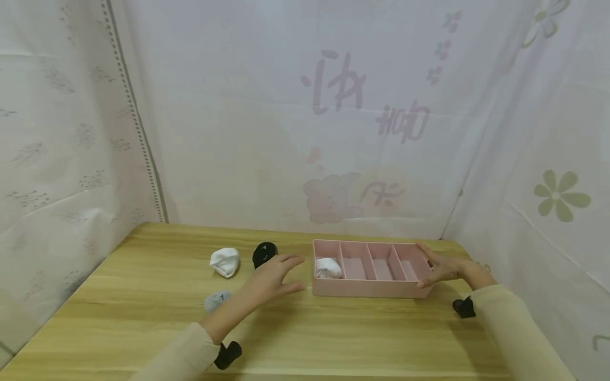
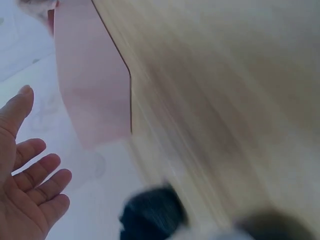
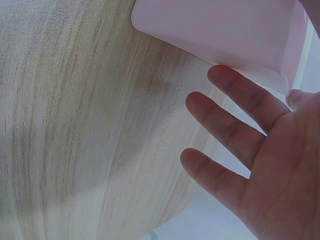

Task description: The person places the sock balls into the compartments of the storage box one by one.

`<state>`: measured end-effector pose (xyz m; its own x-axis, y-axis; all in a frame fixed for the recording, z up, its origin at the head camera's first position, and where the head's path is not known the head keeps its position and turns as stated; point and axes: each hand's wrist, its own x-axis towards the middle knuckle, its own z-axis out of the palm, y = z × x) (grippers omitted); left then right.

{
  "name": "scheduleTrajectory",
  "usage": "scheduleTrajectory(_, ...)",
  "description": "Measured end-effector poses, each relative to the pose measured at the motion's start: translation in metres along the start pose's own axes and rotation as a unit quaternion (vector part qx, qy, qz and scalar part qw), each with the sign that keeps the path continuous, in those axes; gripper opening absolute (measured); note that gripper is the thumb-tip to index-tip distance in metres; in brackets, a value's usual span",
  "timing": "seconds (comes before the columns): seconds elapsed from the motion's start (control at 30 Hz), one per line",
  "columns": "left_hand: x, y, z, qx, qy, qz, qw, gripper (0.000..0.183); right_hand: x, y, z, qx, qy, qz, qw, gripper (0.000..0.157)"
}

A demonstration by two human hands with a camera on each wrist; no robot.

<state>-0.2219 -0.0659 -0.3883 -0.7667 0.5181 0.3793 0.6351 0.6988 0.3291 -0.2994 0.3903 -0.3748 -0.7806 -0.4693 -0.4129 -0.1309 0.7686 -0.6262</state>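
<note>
A pink divided storage box (image 1: 371,288) sits on the table with its row of compartments facing up. My right hand (image 1: 445,267) spans its right end, thumb at the front corner and a finger at the back corner. The other fingers (image 3: 230,132) spread straight beside the end wall in the right wrist view. A white cloth bundle (image 1: 329,268) lies in the leftmost compartment. My left hand (image 1: 272,278) hovers left of the box, holding nothing, its fingers relaxed and thumb apart. Behind it is a black bundle (image 1: 263,254), partly covered by the hand.
On the left of the wooden table (image 1: 333,338) lie another white cloth bundle (image 1: 225,262) and a grey bundle (image 1: 216,300), the latter partly behind my left forearm. Patterned curtains (image 1: 238,132) enclose the back and both sides.
</note>
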Motion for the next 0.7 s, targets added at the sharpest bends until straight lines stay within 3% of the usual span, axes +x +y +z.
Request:
scheduleTrajectory(0.23, -0.054, -0.022, -0.024, 0.026, 0.033, -0.036, 0.9985, 0.061, -0.001, -0.008, 0.000, 0.003, -0.001, -0.004, 1.000, 0.124)
scheduleTrajectory(0.37, -0.080, -0.031, -0.036, 0.040, 0.026, -0.061, 0.9970, 0.067, -0.001, -0.007, 0.001, -0.004, 0.000, -0.005, 1.000, 0.124)
scheduleTrajectory(0.5, -0.099, -0.039, -0.044, 0.038, 0.009, -0.071, 0.9967, 0.073, -0.002, -0.005, 0.002, -0.022, 0.006, -0.020, 1.000, 0.122)
scheduleTrajectory(0.7, -0.116, -0.052, -0.042, 0.054, 0.017, -0.050, 0.9972, 0.078, -0.001, -0.005, 0.002, -0.024, 0.006, -0.021, 0.999, 0.122)
